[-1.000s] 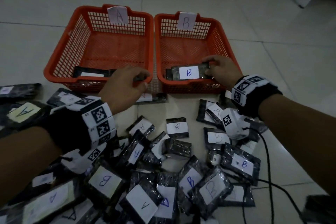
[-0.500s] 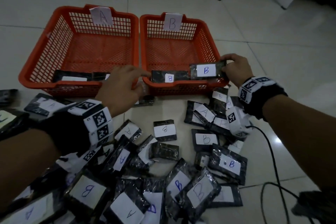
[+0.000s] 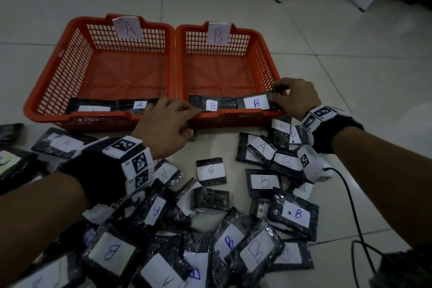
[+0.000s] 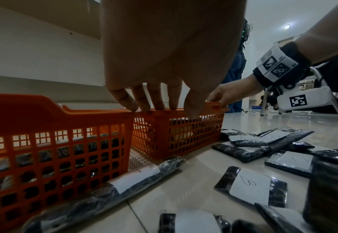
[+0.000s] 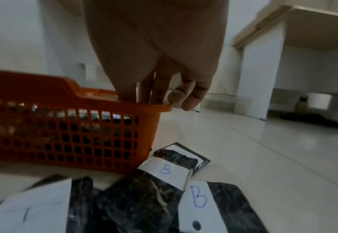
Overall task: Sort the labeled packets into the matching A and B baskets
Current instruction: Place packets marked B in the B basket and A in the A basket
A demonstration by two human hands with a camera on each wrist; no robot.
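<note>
Right hand [image 3: 295,98] is at the near right corner of the B basket [image 3: 261,54], fingers pinching a B packet [image 3: 256,103] that hangs just above the near wall, inside the basket. A second B packet [image 3: 211,105] lies beside it to the left. Left hand [image 3: 166,125] reaches over the seam between the two baskets, fingers stretched and relaxed, tips touching the near rims, grasping nothing. The A basket [image 3: 77,58] sits flush against the B basket, with an A packet [image 3: 139,105] and another packet [image 3: 93,106] along its near wall. On the floor [image 3: 350,100] in front, a loose pile [image 3: 210,229] of black packets with A and B labels spreads between the forearms.
</note>
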